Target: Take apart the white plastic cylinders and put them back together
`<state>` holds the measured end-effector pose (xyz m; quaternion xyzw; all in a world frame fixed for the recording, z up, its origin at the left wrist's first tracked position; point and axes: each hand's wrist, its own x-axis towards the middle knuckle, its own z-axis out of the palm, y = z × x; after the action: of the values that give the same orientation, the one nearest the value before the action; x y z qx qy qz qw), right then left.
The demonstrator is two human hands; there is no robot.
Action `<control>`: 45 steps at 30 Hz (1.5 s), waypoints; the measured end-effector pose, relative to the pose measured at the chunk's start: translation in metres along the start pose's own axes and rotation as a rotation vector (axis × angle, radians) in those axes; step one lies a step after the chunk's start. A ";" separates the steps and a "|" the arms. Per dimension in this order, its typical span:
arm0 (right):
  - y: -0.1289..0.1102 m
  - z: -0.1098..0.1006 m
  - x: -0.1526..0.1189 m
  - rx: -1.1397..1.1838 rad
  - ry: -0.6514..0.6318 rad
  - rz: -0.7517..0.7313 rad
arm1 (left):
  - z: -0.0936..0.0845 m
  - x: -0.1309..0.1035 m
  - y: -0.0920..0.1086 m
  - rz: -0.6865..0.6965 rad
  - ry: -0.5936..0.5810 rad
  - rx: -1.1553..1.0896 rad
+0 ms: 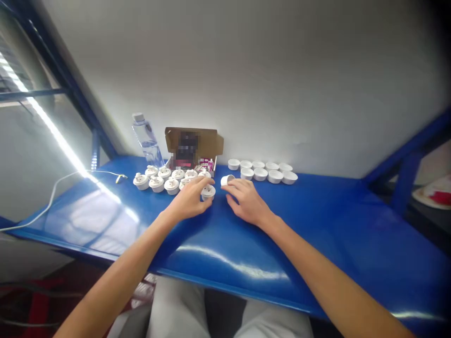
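My left hand [192, 198] curves around a small white round cup with a dotted, knobbed top [208, 191], thumb on its near side and fingers at its far side. My right hand [246, 199] pinches a plain white cup [226, 180] tipped on its side. To the left, two rows of similar white cups with knobbed tops [157, 183] stand close together, some partly hidden behind my left hand. On the right, two rows of plain white cups [260, 174] stand with their openings up.
An open cardboard box [207, 141] with small pink and white packets stands behind the left rows. Beside it a clear water bottle [147, 141] leans. A white cable [56, 185] crosses the left end of the blue table [218, 244]. Blue frame bars [408, 183] flank the table.
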<state>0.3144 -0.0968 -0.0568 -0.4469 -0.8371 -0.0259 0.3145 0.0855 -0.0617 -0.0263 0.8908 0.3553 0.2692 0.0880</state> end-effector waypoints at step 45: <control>-0.026 -0.004 -0.002 0.366 0.299 -0.007 | 0.027 -0.002 0.004 -0.029 -0.067 -0.569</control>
<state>0.2975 -0.1152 -0.0483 -0.3708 -0.7735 0.0595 0.5105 0.1006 -0.0651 -0.0484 0.8336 0.2751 0.3271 0.3499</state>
